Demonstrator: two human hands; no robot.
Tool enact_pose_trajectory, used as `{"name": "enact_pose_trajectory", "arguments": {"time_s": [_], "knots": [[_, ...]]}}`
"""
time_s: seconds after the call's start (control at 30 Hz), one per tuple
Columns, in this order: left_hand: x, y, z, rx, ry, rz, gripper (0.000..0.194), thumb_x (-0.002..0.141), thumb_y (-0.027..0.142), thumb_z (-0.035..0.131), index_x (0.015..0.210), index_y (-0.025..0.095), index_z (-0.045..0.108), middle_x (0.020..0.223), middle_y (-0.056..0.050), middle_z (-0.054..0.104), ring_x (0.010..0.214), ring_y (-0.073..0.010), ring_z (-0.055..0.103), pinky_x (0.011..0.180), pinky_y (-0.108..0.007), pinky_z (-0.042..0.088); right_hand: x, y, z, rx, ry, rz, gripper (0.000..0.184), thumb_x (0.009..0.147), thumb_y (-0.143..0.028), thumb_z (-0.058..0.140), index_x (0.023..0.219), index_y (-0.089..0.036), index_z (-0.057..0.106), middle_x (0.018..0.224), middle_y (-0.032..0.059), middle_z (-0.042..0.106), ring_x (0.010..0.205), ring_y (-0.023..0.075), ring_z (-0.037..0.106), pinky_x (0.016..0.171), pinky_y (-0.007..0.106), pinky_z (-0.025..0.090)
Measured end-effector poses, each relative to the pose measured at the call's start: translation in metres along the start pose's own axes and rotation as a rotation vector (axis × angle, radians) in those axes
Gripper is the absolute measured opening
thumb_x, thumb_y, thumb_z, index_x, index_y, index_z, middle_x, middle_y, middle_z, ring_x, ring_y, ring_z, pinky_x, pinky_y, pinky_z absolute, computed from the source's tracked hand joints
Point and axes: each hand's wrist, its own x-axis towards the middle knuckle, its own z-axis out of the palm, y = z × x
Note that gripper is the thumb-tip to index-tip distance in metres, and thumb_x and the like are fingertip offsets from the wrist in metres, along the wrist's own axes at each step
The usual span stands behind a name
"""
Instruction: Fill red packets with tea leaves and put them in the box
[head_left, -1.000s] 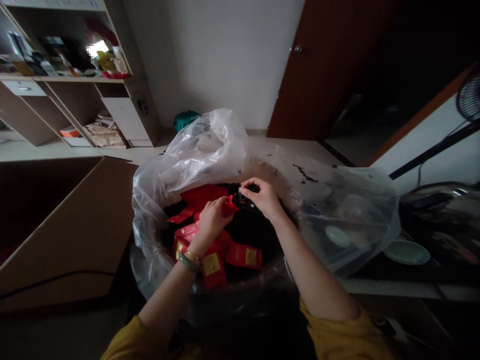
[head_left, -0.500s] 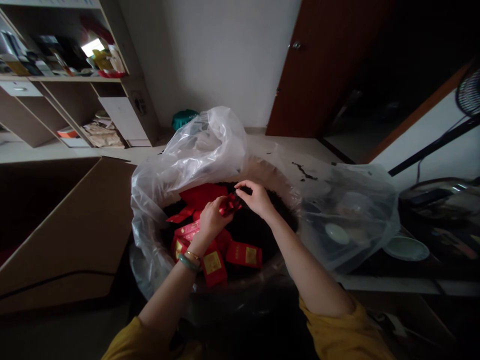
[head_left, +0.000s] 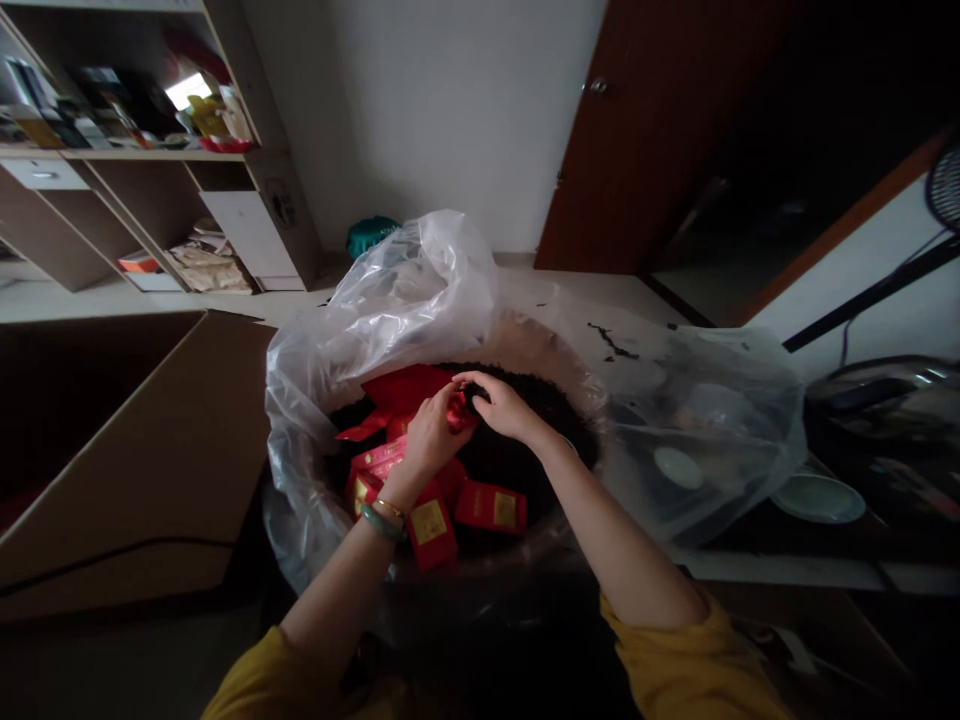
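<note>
My left hand (head_left: 429, 438) is closed around a small red packet (head_left: 459, 412), holding it over the tub. My right hand (head_left: 508, 408) meets it at the packet's mouth, fingers curled and thumb bent, with dark loose leaves (head_left: 472, 396) showing between them. Underneath is a wide tub lined with a clear plastic bag (head_left: 405, 300) and filled with dark, dry leaves (head_left: 551, 400). On these leaves, near my left wrist, lie several red packets with gold labels, among them one red packet (head_left: 480, 505) lying on its side. A flat red sheet or bag (head_left: 405, 390) lies behind my left hand.
An open cardboard box (head_left: 187, 430) stands to the left. At right, clear plastic (head_left: 705, 430) spreads beside a pale dish (head_left: 817, 497). A shelf unit (head_left: 277, 220), a brown door (head_left: 637, 130) and a fan (head_left: 945, 185) are farther off. Dark bits (head_left: 613, 342) lie on the floor.
My right hand has moved slightly left and closer to my left hand, its fingers now reaching over the packet's mouth. The packet is tipped more upright and more covered by my fingers.
</note>
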Motion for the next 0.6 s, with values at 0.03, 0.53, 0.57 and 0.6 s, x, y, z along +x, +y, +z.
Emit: {"name": "enact_pose_trajectory", "arguments": {"time_s": [0.03,0.53,0.57,0.6], "knots": [[0.0001,0.0002,0.0002,0.000,-0.003,0.000,0.063,0.069,0.019,0.069,0.127,0.021,0.043,0.121,-0.009,0.062,0.107,-0.0251,0.059,0.089,-0.039,0.049,-0.0006,-0.0006,-0.0004,0.018,-0.017,-0.011,0.051,0.070,0.000,0.039,0.113,-0.019,0.059,0.117,0.0052,0.063,0.110,0.0140,0.057,0.105,0.034,0.039],[0.0007,-0.0004,-0.0003,-0.101,0.002,0.028,0.062,0.068,0.015,0.067,0.125,0.020,0.044,0.119,-0.010,0.061,0.108,-0.0248,0.058,0.093,-0.041,0.047,-0.0016,0.0021,0.0030,-0.152,0.123,-0.109,0.049,0.066,-0.002,0.057,0.111,-0.020,0.059,0.108,0.0061,0.056,0.102,0.0176,0.057,0.091,0.032,0.047],[0.0008,-0.0003,0.0000,-0.102,0.011,0.027,0.061,0.067,0.015,0.066,0.124,0.019,0.044,0.119,-0.010,0.061,0.108,-0.0247,0.058,0.093,-0.040,0.047,-0.0020,0.0015,0.0035,-0.184,0.165,-0.098,0.044,0.066,-0.003,0.059,0.107,-0.019,0.059,0.105,0.0062,0.056,0.098,0.0176,0.057,0.089,0.031,0.048],[0.0009,-0.0003,0.0002,-0.102,0.019,0.026,0.060,0.067,0.014,0.066,0.123,0.019,0.045,0.119,-0.011,0.061,0.108,-0.0245,0.058,0.093,-0.040,0.047,-0.0026,0.0003,0.0042,-0.215,0.196,-0.084,0.038,0.067,-0.004,0.061,0.102,-0.019,0.060,0.102,0.0061,0.057,0.094,0.0174,0.058,0.087,0.031,0.048]]}}
